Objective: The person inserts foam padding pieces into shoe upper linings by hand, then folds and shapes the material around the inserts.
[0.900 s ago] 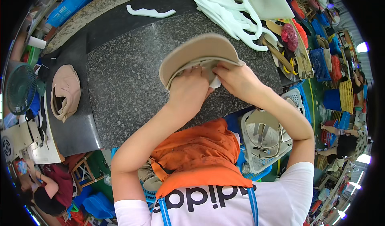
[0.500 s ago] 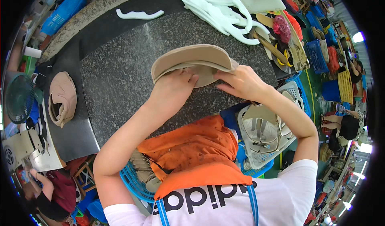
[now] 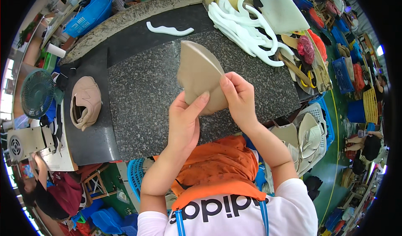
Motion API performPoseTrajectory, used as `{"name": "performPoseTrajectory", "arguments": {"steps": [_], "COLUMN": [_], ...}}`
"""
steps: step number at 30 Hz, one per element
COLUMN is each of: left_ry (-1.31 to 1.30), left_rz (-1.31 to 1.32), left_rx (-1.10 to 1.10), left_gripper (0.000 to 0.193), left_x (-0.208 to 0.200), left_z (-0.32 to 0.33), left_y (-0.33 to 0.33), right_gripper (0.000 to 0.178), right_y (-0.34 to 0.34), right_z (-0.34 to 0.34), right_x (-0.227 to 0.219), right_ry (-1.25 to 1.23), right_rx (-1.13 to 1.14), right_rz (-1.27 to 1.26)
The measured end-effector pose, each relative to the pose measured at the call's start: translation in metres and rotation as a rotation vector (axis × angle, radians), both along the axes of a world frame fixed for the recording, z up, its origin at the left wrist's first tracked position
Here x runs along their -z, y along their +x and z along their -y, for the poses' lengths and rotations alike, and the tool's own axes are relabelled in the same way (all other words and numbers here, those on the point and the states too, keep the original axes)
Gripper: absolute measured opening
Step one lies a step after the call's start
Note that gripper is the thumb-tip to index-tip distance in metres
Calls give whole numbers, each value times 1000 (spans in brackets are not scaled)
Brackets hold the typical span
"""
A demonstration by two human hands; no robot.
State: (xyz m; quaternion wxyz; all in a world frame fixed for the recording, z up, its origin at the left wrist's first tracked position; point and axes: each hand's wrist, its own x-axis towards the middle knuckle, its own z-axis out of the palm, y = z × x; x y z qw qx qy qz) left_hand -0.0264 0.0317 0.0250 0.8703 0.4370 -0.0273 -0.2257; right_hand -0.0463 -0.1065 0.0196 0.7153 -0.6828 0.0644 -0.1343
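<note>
A tan cap (image 3: 203,75) is held up over the dark speckled slab (image 3: 142,98), its curved brim pointing up and away from me. My left hand (image 3: 185,121) grips its lower left side, thumb flat on the near face and the other fingers hidden behind. On the right edge, my right hand (image 3: 239,97) pinches the cap between thumb and fingers. The inside of the cap is turned out of sight. Farther left on the black table surface rests another tan cap (image 3: 86,103), with a dark opening in its side.
White curved strips (image 3: 247,26) are heaped at the back right, and a single strip (image 3: 169,29) lies at the back. Yellow-handled scissors (image 3: 310,78) lie at the right edge. A light basket (image 3: 320,123) holds beige pieces to my right. A person (image 3: 54,190) sits at the far left.
The cap has been turned from brim sideways, with its inside partly showing, to a steep upright tilt. My hands have shifted to its lower left and right edges.
</note>
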Motion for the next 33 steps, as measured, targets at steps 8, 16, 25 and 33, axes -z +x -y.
{"name": "performPoseTrajectory", "arguments": {"steps": [8, 16, 25, 33], "left_ry": [-326, 903, 464, -427], "left_rz": [-182, 815, 232, -138], "left_rx": [-20, -188, 164, -37], "left_gripper": [28, 33, 31, 45], "left_x": [-8, -7, 49, 17], "left_z": [1, -9, -57, -12], "left_y": [-17, 0, -20, -7], "right_gripper": [38, 30, 32, 33], "right_y": [20, 31, 35, 17], "right_z": [-1, 0, 11, 19], "right_x": [11, -13, -14, 19], "right_ry": [-411, 35, 925, 27], "right_rx": [80, -140, 183, 213], "right_rz": [620, 163, -120, 43]}}
